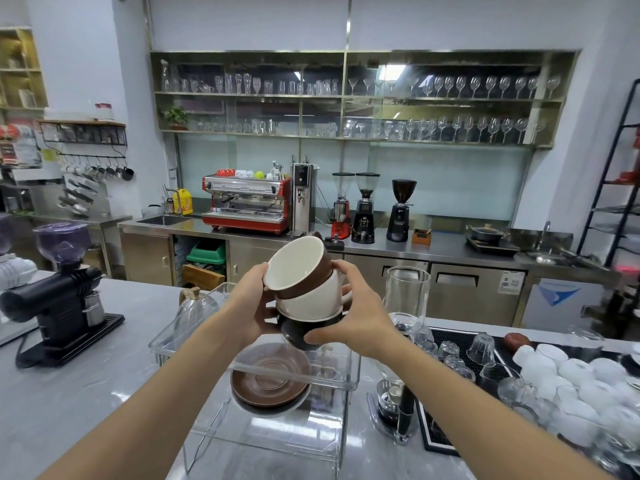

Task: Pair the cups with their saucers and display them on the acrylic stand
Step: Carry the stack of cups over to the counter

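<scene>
Three nested cups are held up above the clear acrylic stand (332,382): a brown cup (301,268) tilted on top, a white cup (311,301) in the middle, a black cup (294,332) at the bottom. My left hand (251,306) grips the stack from the left. My right hand (360,313) holds it from the right, thumb on the black cup. A stack of saucers (270,379), brown one on top, sits on the stand's upper tier below the cups.
A black grinder (59,306) stands at the left of the counter. A glass siphon brewer (403,327) rises just right of the stand. Beyond it lies a black mat (446,441) with upturned glasses and white cups (571,375). A kettle (194,303) shows behind the stand.
</scene>
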A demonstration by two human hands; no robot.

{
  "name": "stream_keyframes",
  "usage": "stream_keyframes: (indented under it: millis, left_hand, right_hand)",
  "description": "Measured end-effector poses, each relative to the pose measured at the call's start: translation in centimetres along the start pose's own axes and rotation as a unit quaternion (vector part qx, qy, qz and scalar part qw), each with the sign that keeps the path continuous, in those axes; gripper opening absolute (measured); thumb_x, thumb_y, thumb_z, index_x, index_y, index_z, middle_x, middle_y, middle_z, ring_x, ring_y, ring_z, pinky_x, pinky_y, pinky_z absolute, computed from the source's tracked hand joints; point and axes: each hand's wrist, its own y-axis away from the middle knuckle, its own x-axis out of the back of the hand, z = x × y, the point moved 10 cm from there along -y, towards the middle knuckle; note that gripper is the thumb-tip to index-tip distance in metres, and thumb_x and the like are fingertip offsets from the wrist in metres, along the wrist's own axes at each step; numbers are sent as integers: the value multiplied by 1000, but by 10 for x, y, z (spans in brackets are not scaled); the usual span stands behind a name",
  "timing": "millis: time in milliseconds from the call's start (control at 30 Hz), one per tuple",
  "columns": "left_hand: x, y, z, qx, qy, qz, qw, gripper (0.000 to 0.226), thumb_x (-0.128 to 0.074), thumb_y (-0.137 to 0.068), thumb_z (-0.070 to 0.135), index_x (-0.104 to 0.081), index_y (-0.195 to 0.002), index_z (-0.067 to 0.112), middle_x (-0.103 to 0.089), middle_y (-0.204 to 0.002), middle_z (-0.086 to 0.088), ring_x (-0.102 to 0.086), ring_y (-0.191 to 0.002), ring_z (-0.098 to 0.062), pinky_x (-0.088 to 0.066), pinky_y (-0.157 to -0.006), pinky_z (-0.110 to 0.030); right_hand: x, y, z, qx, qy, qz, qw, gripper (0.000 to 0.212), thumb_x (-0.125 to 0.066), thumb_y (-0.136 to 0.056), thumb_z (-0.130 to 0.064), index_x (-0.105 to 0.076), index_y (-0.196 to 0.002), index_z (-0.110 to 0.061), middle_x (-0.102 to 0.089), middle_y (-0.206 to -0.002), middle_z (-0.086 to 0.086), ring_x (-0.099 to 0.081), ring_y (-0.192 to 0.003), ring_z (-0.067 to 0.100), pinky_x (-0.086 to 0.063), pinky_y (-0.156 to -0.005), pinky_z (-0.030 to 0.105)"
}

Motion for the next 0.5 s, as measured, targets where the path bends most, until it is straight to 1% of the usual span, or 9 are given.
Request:
stream_keyframes:
  millis: [67,167,267,333,433,500]
  left_hand:
    - [-2,2,8,-7,0,-1,1000,38,-43,-99,40,-64,-122,18,-68,-124,-16,-64,-109,-38,-58,-78,-49]
    - [-8,5,20,-16,-2,-6,1000,34,-45,-98,40,-66,-116,20,-71,-118,-14,-66,-104,-36,-58,-75,-48]
    - [-20,8,29,-23,-11,-17,1000,33,-48,-95,40,-68,-113,20,-73,-113,-11,-67,-99,-34,-59,-72,-47]
    - [-33,11,33,-21,-15,-28,999,35,-48,-95,42,-68,-114,21,-73,-110,-10,-67,-97,-32,-60,-70,-46]
    - [-52,15,37,-22,-17,-44,999,35,-47,-96,43,-68,-114,22,-74,-109,-10,-67,-100,-32,-60,-68,-45]
    - [-70,18,38,-24,-21,-58,998,33,-47,-95,43,-70,-109,22,-77,-100,-8,-68,-96,-32,-61,-64,-43]
  right_hand:
    - [7,-1,-7,4,0,6,1000,110,-95,-45,-28,-36,-135,-47,-56,-120,-3,-57,-101,8,-49,-75,23]
    - [17,-3,-18,16,2,3,1000,109,-95,-45,-27,-37,-135,-46,-57,-120,-3,-56,-100,4,-48,-72,18]
    - [33,0,-27,24,9,6,1000,109,-96,-46,-27,-37,-137,-44,-58,-121,-5,-57,-100,4,-47,-71,17]
    - [47,4,-30,25,11,10,1000,109,-97,-47,-27,-36,-137,-44,-58,-118,-10,-57,-100,3,-48,-71,16]
    - [64,10,-33,22,14,8,1000,108,-97,-49,-25,-36,-136,-45,-56,-110,-21,-57,-98,1,-44,-67,11]
    - [81,16,-33,19,18,16,1000,108,-98,-49,-25,-37,-137,-43,-56,-111,-20,-57,-97,2,-44,-67,12]
